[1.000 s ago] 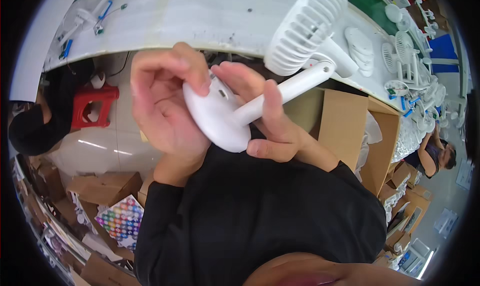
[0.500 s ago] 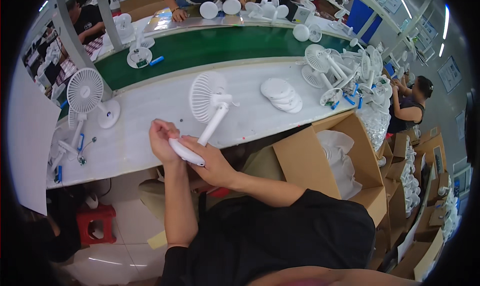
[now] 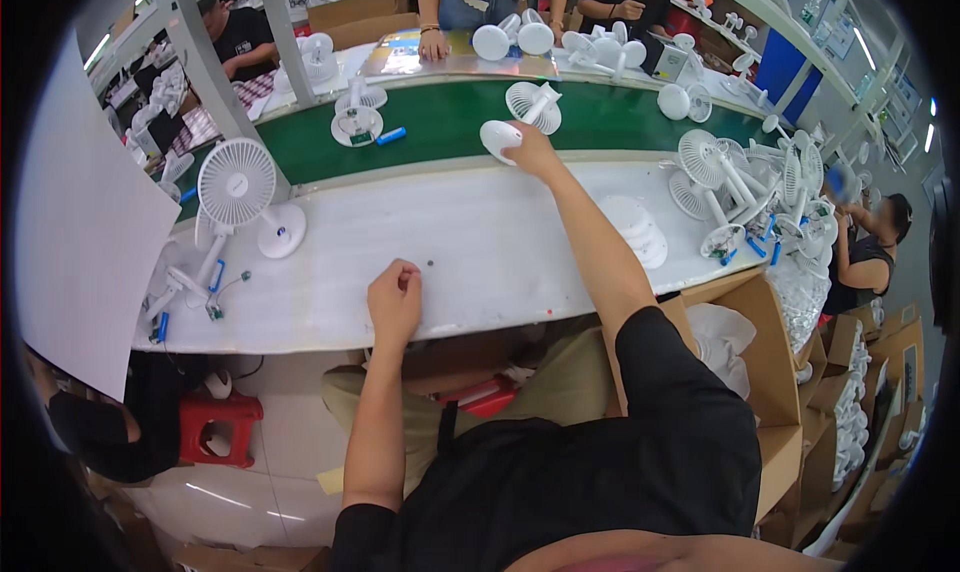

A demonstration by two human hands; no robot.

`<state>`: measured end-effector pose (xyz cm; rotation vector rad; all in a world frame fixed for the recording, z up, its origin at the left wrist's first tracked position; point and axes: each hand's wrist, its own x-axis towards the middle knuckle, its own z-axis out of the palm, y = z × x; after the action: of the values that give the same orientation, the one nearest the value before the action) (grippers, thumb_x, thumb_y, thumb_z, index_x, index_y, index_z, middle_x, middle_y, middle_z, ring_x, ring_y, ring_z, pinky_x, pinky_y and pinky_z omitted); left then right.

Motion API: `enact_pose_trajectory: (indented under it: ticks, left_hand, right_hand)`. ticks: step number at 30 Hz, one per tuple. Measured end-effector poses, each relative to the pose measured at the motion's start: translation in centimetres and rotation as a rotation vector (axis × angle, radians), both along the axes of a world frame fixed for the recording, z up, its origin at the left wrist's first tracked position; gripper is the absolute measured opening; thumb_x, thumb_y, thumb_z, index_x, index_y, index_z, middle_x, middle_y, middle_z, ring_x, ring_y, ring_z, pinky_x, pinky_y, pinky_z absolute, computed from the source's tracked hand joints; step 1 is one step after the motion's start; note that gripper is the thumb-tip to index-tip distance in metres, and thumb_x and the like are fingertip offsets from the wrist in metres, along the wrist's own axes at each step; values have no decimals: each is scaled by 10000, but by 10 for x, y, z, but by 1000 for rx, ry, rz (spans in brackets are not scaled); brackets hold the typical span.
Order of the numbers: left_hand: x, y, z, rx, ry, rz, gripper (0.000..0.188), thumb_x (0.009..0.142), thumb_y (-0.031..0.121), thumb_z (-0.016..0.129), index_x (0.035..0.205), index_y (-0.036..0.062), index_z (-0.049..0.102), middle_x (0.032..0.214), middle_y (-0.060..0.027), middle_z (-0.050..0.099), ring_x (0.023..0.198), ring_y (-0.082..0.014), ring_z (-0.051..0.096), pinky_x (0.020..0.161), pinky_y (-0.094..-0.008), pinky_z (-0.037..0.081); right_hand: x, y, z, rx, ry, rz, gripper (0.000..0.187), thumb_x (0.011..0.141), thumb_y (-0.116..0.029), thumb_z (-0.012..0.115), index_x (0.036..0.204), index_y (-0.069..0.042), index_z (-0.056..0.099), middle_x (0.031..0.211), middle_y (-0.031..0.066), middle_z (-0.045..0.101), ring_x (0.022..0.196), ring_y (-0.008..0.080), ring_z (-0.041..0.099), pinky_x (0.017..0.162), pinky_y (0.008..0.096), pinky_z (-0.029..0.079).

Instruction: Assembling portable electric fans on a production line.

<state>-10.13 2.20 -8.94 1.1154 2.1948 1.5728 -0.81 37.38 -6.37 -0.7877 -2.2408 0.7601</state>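
My right hand (image 3: 532,152) stretches far forward and grips a small white desk fan (image 3: 498,140) by its round base. The fan lies tipped over, its caged head pointing away, at the near edge of the green conveyor belt (image 3: 440,120). Whether it rests on the belt or hangs just above, I cannot tell. My left hand (image 3: 396,300) hovers over the near part of the white worktable (image 3: 480,262) with its fingers curled in; anything inside them is hidden. A small dark round piece (image 3: 430,263) lies just beside it.
A white fan (image 3: 238,187) stands at the left near parts with blue batteries (image 3: 216,275). Stacked white discs (image 3: 635,230) and a heap of fans (image 3: 735,177) are on the right. An open cardboard box (image 3: 775,372) sits by my right side. Across the belt, people stand near more fans.
My right hand has carried the fan forward from the table's near edge to the green belt, tipping it over. My left hand has come away from the fan's base.
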Motion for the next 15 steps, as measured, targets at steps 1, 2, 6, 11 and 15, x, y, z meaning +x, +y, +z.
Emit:
enact_pose_trajectory:
  ticks: [1, 2, 6, 11, 15]
  left_hand:
    - [1, 1, 2, 0, 16, 11, 89, 796, 64, 569, 829, 17, 638, 663, -59, 592, 585, -176, 497, 580, -284, 414]
    - [1, 3, 1, 7, 25, 4, 89, 796, 64, 569, 829, 17, 638, 663, -59, 592, 585, -176, 497, 580, -284, 414]
    - [5, 3, -7, -23, 8, 2, 87, 792, 62, 574, 824, 22, 645, 663, -55, 596, 580, -170, 499, 573, -276, 412]
    - [-11, -7, -10, -54, -109, 77, 97, 820, 82, 563, 839, 34, 645, 650, -28, 573, 582, -141, 486, 573, -259, 407]
    - [-79, 50, 38, 176, -288, 37, 125, 902, 109, 508, 937, 51, 613, 695, -34, 549, 637, -120, 474, 603, -246, 395]
  right_hand:
    - [-2, 22, 0, -22, -48, -1, 529, 722, -29, 683, 1242, -85, 606, 1141, 138, 666, 1042, 321, 624, 921, 373, 482]
    - [-2, 45, -3, -45, -99, -6, 536, 724, -47, 686, 1252, -92, 602, 1162, 144, 651, 1053, 324, 611, 923, 381, 477]
    - [-12, 65, -4, 1, -191, -164, 552, 736, -77, 681, 1280, -107, 586, 1208, 163, 601, 1069, 339, 573, 913, 407, 462]
    - [-41, -20, 7, 328, 16, -656, 473, 772, -25, 600, 1237, -111, 585, 1141, 179, 564, 965, 327, 546, 800, 413, 447]
    - [-62, -90, -23, -387, 311, 25, 265, 829, -25, 516, 1052, -77, 650, 822, 114, 659, 728, 271, 615, 686, 381, 499]
